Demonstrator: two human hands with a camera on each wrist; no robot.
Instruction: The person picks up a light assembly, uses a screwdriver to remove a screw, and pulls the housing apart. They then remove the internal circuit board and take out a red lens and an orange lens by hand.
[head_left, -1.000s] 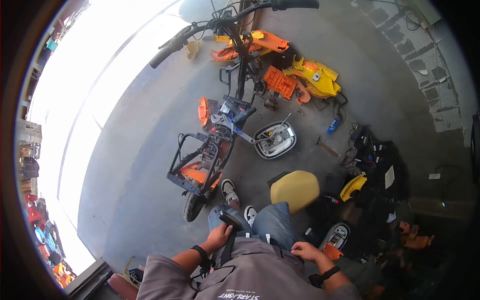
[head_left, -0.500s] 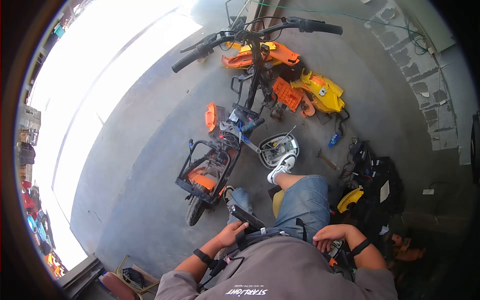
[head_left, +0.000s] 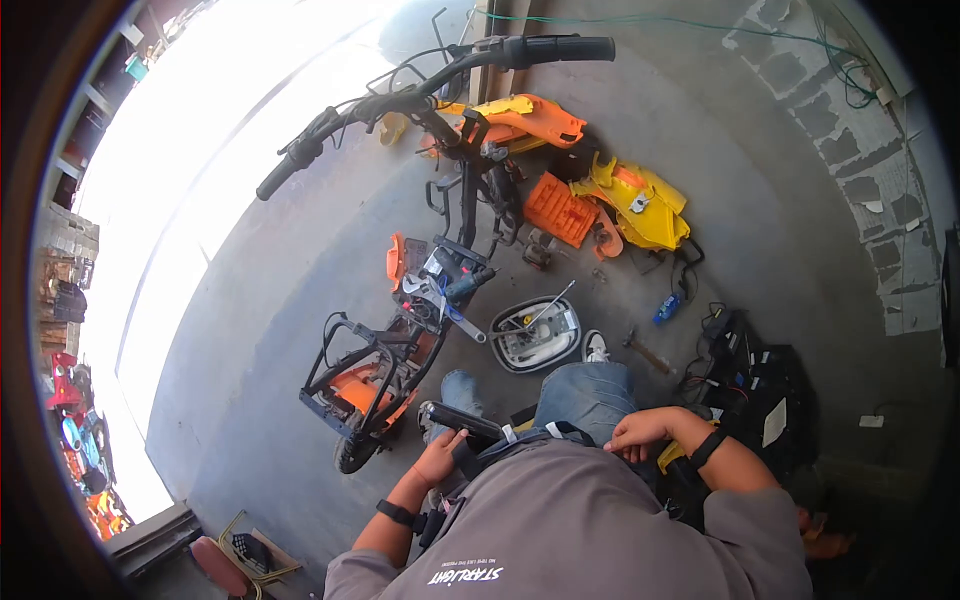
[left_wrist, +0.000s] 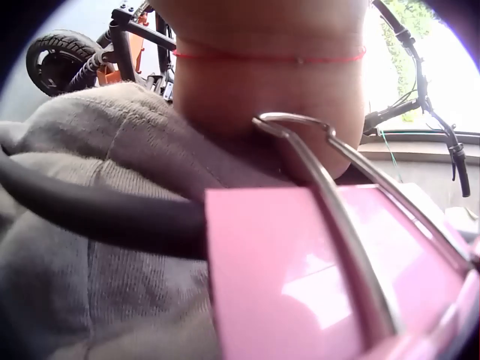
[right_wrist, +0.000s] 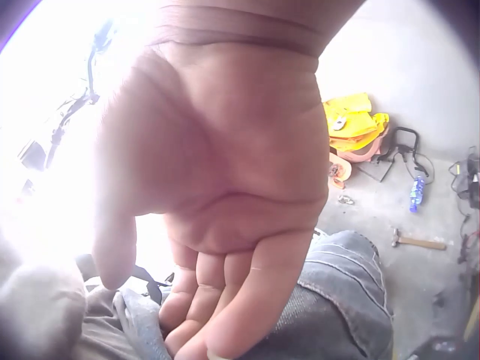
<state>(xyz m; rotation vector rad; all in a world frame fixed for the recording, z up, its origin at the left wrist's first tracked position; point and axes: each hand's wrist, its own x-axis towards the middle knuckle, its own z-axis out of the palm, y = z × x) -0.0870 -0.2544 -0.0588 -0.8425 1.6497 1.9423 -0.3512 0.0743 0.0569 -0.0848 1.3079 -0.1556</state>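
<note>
My left hand (head_left: 438,458) is at my waist, its fingers at the near end of a flat black device (head_left: 462,420) it holds; part of the grip is hidden. The right hand (head_left: 642,430) hangs over the right thigh, fingers loosely bent; its palm shows bare in the right wrist view. Ahead stands a stripped electric scooter (head_left: 372,372) with bare frame and handlebar. On it lie an adjustable wrench (head_left: 465,325) and a cordless drill (head_left: 468,284). Beside it an oval white shell (head_left: 555,345) holds a screwdriver-like tool (head_left: 552,303).
A hammer (head_left: 650,354) and a blue bottle (head_left: 667,307) lie on the floor to the right. Yellow body panels (head_left: 640,205) and an orange panel (head_left: 560,210) lie farther off. Black parts and cables (head_left: 755,385) are heaped at right. A chair (head_left: 220,566) stands at lower left.
My body and legs have shifted toward the oval shell, the right foot now close by it. The yellow seat seen earlier is covered by my body. Both hands stay near the waist.
</note>
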